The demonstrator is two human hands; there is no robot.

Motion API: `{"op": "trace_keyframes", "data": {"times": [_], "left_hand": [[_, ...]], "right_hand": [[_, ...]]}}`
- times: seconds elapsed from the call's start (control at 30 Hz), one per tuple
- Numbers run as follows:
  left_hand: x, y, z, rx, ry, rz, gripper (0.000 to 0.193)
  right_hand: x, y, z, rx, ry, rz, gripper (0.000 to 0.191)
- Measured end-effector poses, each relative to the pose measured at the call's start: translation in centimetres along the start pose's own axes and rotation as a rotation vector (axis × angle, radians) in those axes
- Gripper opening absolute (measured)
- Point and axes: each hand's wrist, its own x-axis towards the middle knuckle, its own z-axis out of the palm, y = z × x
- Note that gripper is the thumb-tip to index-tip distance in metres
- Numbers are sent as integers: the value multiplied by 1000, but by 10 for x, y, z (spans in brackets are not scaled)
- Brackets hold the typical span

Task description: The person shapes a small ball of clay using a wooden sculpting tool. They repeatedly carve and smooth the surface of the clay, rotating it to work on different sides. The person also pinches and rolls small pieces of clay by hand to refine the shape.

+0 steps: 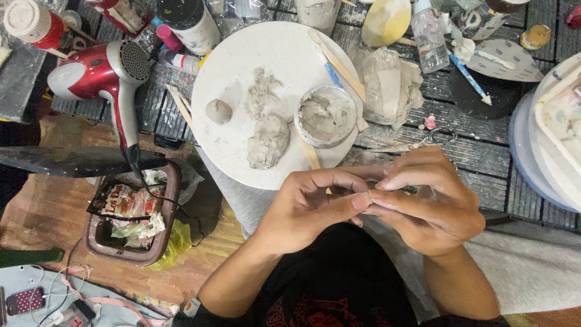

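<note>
My left hand (pixel 308 209) and my right hand (pixel 426 203) meet in front of my lap, fingertips pressed together around something small that the fingers hide almost entirely. Just above them lies a round white board (pixel 233 72) carrying a small grey clay ball (pixel 219 111), a larger clay lump (pixel 268 140), torn clay bits (pixel 262 92) and a small tub of grey clay (pixel 327 116). Flat wooden sticks (pixel 336 62) rest across the tub and board.
A red hair dryer (pixel 103 72) lies at the left on the dark slatted table (pixel 478 151). A brown bin with wrappers (pixel 130 218) stands on the floor. A plastic-wrapped clay block (pixel 387 85), bottles, a blue tool (pixel 469 77) and stacked plates (pixel 548 145) crowd the right.
</note>
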Motion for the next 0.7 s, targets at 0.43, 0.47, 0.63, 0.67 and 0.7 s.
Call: {"op": "trace_keyframes", "data": {"times": [0.43,0.47,0.63,0.67,0.7], "left_hand": [[-3,4,6,100,10,25,22],[-3,4,6,103,7,25,22],[-3,3,9,121,6,47,21],[-3,3,10,115,4,50,20],[-3,3,10,120,8,48,20]], "right_hand": [[3,-1,-5,16,-19,3,28],[3,-1,-5,16,-21,9,28],[5,-2,-6,9,-34,10,29],[6,-3,-6,1,-34,14,29],[6,-4,-6,-6,-33,17,29]]}}
